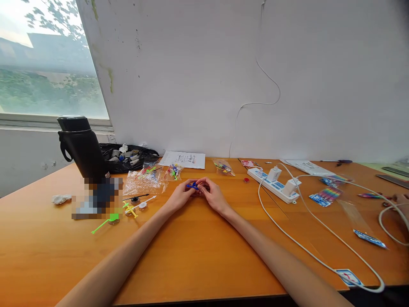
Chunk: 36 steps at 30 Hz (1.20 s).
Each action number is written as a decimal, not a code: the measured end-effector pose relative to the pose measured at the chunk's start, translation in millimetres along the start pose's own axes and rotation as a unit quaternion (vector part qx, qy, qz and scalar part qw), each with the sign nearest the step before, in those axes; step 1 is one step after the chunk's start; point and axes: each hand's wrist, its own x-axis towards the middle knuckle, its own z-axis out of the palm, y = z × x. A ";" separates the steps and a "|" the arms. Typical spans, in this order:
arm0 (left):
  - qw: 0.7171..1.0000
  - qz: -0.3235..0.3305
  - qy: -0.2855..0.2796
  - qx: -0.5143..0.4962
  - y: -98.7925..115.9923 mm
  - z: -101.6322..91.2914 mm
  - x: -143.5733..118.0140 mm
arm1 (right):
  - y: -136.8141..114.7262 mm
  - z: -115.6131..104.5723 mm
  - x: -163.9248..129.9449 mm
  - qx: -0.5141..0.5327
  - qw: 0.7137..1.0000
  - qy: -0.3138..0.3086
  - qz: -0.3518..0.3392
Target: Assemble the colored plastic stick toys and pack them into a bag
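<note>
Both hands meet at the middle of the wooden table (198, 256), resting on it, probably for steadiness with so small a thing. The left hand (180, 197) and the right hand (213, 195) pinch a small blue plastic piece (192, 185) between their fingertips, close together. The fingers cover most of the piece, so its shape is hard to tell. Near the left hand lie thin plastic sticks (134, 209) and clear bags (145, 179). The black flask (81, 145) has a blurred patch below it.
</note>
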 end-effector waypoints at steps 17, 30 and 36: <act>0.999 0.005 -0.017 -0.039 -1.6 2.9 0.2 | -5.7 -3.6 0.0 -0.033 0.999 0.036 -0.014; 0.999 -0.015 -0.023 -0.043 5.0 1.2 -1.7 | -8.2 -1.2 -0.9 -0.096 0.993 0.073 -0.015; 0.998 -0.030 -0.019 -0.058 10.9 2.1 -3.3 | -7.2 -1.0 -1.5 -0.140 0.986 0.092 -0.016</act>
